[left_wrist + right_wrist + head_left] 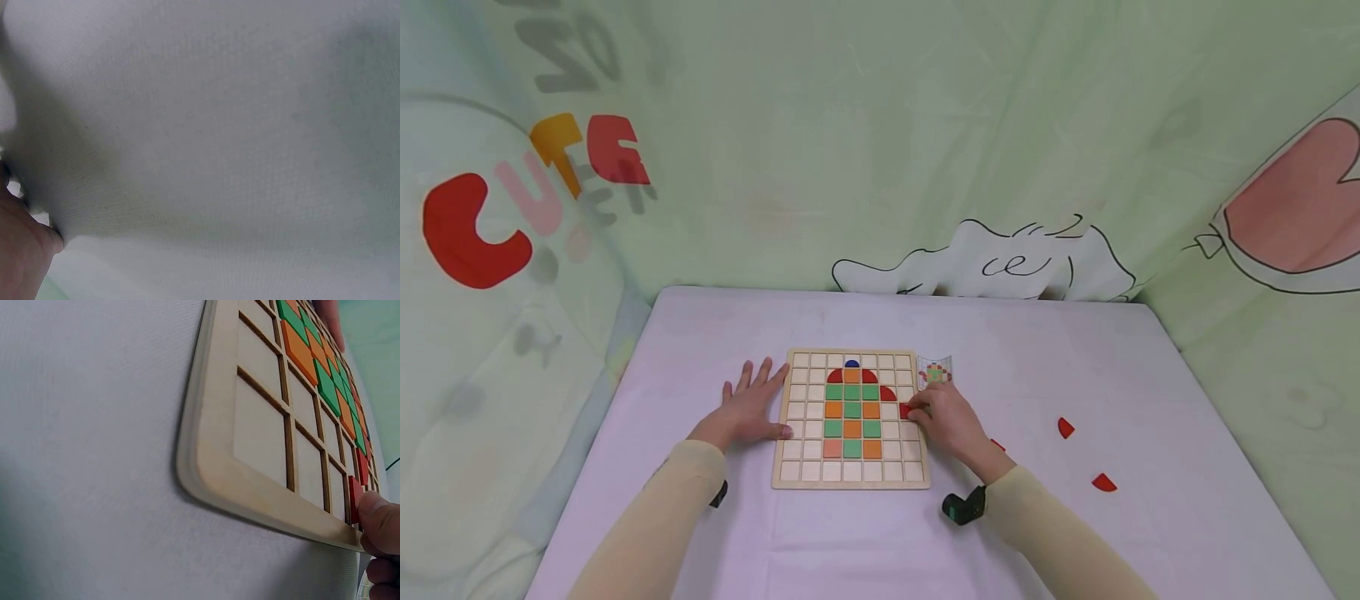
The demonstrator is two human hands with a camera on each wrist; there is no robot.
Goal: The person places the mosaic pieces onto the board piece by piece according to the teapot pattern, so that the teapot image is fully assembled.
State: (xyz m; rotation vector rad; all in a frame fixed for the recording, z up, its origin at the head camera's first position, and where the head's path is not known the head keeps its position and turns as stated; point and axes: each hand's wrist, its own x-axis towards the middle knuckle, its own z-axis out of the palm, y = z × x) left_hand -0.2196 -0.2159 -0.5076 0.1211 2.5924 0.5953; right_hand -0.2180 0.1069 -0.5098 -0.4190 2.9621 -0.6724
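A wooden grid board (852, 483) lies on the table, partly filled with green, orange, red, pink and blue pieces. My left hand (749, 414) is spread along its left edge, fingers apart, with the thumb on the frame. At the right edge of the board my right hand (951, 419) pinches a red piece (355, 499) between thumb and fingers. The piece sits at a cell in the rightmost column, partly covered by my fingertips. Another red piece (887, 393) lies in a cell up and to the left. The left wrist view shows mostly cloth and part of my left hand (25, 253).
A small pattern card (935, 368) lies beside the board's upper right corner, partly behind my right hand. Two loose red quarter-round pieces (1066, 427) lie to the right on the pale tablecloth (1000, 333). Another red piece (997, 445) shows partly behind my right wrist.
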